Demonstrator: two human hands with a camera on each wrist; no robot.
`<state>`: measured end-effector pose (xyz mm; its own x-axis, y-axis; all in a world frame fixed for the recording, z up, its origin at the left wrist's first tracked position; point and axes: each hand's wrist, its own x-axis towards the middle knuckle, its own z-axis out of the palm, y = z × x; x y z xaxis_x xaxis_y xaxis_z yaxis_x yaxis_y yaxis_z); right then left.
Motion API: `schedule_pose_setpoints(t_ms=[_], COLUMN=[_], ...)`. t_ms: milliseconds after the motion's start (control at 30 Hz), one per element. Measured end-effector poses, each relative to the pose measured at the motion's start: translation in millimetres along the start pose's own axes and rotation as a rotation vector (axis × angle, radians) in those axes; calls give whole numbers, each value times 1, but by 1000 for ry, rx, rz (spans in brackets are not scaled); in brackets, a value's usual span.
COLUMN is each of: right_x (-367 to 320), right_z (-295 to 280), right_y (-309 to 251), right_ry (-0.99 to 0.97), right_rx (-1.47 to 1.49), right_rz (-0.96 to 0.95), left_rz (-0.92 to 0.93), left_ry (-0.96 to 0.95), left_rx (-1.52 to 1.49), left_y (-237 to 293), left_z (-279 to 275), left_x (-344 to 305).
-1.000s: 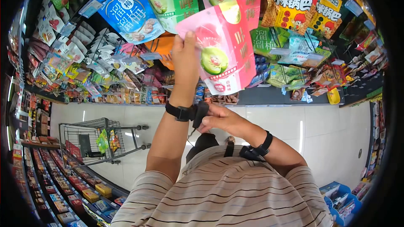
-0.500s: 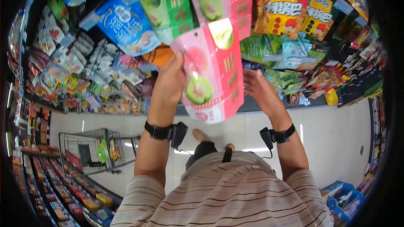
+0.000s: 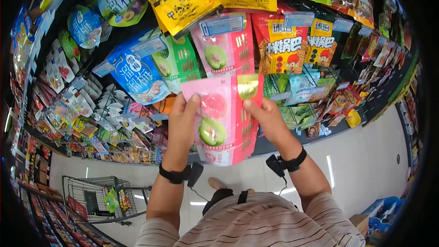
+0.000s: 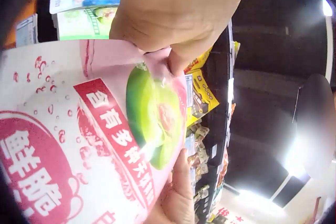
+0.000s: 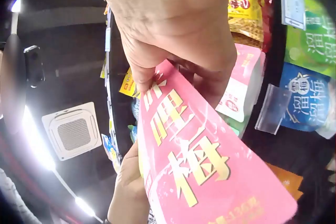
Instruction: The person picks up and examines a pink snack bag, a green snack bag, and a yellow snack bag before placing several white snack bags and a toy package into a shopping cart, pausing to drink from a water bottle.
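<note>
A pink snack pouch [image 3: 226,114] is held upright in front of the shelves, its front printed with a green plum and gold characters. My left hand [image 3: 182,121] grips the pouch's left edge, thumb on the front. At the opposite edge my right hand [image 3: 273,121] pinches it, thumb on the front near the gold corner patch. The left wrist view shows the pouch [image 4: 105,129] close up below the left hand [image 4: 181,11]. In the right wrist view, gold characters run down the pouch's [image 5: 205,155] red-pink side under the right hand [image 5: 173,29].
Behind it hang similar pink pouches [image 3: 219,55], a green pouch [image 3: 183,66], a blue pouch [image 3: 139,80] and red-and-yellow snack bags [image 3: 282,45]. Yellow bags [image 3: 183,7] hang higher up. A wire shopping cart [image 3: 98,196] stands on the floor at lower left.
My right hand, first at the left wrist, has moved to the pouch's right edge and now pinches it. The left hand keeps its grip. The head view takes in more upper shelf.
</note>
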<state>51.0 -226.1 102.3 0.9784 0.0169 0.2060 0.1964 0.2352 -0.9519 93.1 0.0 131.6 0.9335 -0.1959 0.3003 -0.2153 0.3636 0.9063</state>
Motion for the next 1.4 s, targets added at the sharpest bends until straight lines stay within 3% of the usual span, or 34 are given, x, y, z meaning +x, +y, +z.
schedule_pose_setpoints(t_ms=[300,467,567,667,767,867,1000,1400], right_x=[27,37,45,56,69,84,107,142], right_z=[-14,-15,-24,-26,-27,-17,-21,-18], right_y=[-10,-22,-25,-33,-42,-50,-51,-62], right_ry=[109,98,61,81,59,90,101,130], right_rx=[75,43,55,-28,-6,98,28,33], right_rz=[-57,-97,-40,-130,-87,-162,-140,-190], left_rz=[-5,-111,-95,-79,-85,-80,-51,22], left_ry=[-71,-126,-99,-46,-35,-30,-8,-75], left_rx=[-48,-80,-121,-112,-112,-108,-121,-160], left_y=[5,-2,-4,-4,-2,5,11,14], left_z=[16,13,16,21,23,26,27,22], left_x=[40,69,81,90,97,104,117,147])
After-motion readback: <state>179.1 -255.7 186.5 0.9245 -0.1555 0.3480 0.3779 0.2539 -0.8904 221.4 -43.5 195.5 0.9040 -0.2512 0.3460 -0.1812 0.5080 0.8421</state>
